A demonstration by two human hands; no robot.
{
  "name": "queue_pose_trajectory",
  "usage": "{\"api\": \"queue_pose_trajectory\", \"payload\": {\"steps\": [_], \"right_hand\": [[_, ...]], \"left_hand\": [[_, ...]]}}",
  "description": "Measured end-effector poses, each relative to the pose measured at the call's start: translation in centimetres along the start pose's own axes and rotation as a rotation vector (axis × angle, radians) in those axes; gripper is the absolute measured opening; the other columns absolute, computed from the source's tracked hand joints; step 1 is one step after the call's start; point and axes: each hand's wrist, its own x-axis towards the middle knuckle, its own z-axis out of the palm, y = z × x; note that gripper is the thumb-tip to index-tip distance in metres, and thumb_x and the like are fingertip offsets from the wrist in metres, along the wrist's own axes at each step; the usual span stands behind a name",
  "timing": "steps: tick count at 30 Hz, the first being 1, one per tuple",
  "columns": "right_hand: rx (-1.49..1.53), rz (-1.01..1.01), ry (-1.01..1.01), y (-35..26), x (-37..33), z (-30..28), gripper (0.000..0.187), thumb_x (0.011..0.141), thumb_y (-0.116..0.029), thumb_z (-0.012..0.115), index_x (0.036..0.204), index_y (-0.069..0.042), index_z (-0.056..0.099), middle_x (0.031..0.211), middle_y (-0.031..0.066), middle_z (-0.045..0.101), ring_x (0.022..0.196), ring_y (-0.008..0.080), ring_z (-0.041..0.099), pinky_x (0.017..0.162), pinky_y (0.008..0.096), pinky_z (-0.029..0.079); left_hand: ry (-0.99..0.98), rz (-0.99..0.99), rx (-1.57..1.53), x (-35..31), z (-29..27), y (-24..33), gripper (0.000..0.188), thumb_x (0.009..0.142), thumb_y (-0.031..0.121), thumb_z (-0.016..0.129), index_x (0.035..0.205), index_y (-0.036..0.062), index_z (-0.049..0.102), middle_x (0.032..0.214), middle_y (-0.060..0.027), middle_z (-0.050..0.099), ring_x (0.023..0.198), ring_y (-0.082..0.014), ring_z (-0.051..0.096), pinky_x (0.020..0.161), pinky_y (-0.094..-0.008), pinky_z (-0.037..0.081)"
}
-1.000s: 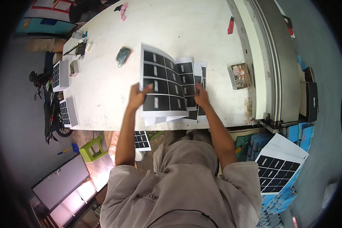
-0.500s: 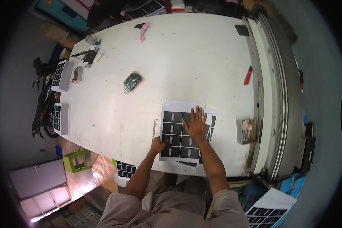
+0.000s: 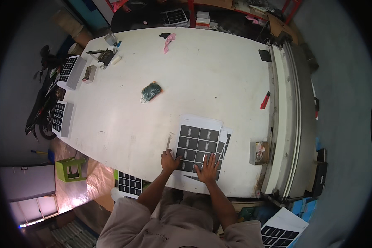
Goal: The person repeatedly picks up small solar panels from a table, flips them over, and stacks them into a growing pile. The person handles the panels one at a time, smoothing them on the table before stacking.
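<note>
Several printed sheets lie in a loosely overlapped stack at the near side of the table, and the top printed sheet (image 3: 198, 138) shows a grid of black rectangles on white. At its left edge is my left hand (image 3: 169, 161), its thumb on the sheet and its fingers apart from the thumb, beside the edge. My right hand (image 3: 208, 168) rests flat on the lower right part of the sheet, fingers spread. Other sheets peek out, slightly turned, along the right side and under the top edge. Neither hand lifts anything.
The white table (image 3: 124, 111) carries a green plastic-wrapped bundle (image 3: 151, 91), a red cutter knife (image 3: 265, 100) and an open small box (image 3: 259, 153). A long metal rail (image 3: 291, 120) runs along the right. Printed stacks (image 3: 63, 119) stand at the left edge, near a green stool (image 3: 71, 169).
My right hand has slid from the upper right of the sheet down to its lower right. My left hand stays at the left edge, its fingers now stretched further out. The view has shifted.
</note>
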Motion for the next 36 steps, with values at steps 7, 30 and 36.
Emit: {"api": "queue_pose_trajectory", "payload": {"steps": [7, 30, 36], "right_hand": [[0.257, 0.21, 0.31, 1.2, -8.7, -12.2, 0.081, 0.089, -0.032, 0.071, 0.151, 0.0, 0.03, 0.155, 0.0286, 0.029, 0.148, 0.0426, 0.022, 0.118, 0.0593, 0.007], [-0.053, 1.545, 0.542, 18.8, -41.1, -25.7, 0.084, 0.078, -0.07, 0.059, 0.121, 0.003, 0.063, 0.116, 0.0252, 0.062, 0.106, 0.0363, 0.06, 0.087, 0.0552, 0.047], [-0.123, 1.759, 0.662, 20.1, -50.1, -28.0, 0.095, 0.07, -0.074, 0.066, 0.125, 0.004, 0.061, 0.124, 0.0274, 0.06, 0.115, 0.0368, 0.058, 0.095, 0.0503, 0.046]], "left_hand": [[-0.041, 0.156, 0.079, -4.9, -2.3, -2.8, 0.073, 0.078, 0.042, 0.078, 0.13, 0.0009, 0.049, 0.127, -0.0227, 0.048, 0.119, -0.0396, 0.047, 0.095, -0.051, 0.043], [-0.182, -0.918, -0.432, -1.8, 4.5, -12.4, 0.122, 0.079, 0.085, 0.046, 0.147, -0.0144, 0.025, 0.151, -0.0359, 0.029, 0.139, -0.0526, 0.03, 0.114, -0.0579, 0.025], [0.187, -0.43, -0.355, 6.2, 4.0, -11.6, 0.101, 0.081, 0.068, 0.067, 0.138, -0.0126, 0.044, 0.115, -0.0304, 0.065, 0.113, -0.0443, 0.059, 0.095, -0.0466, 0.049]]}}
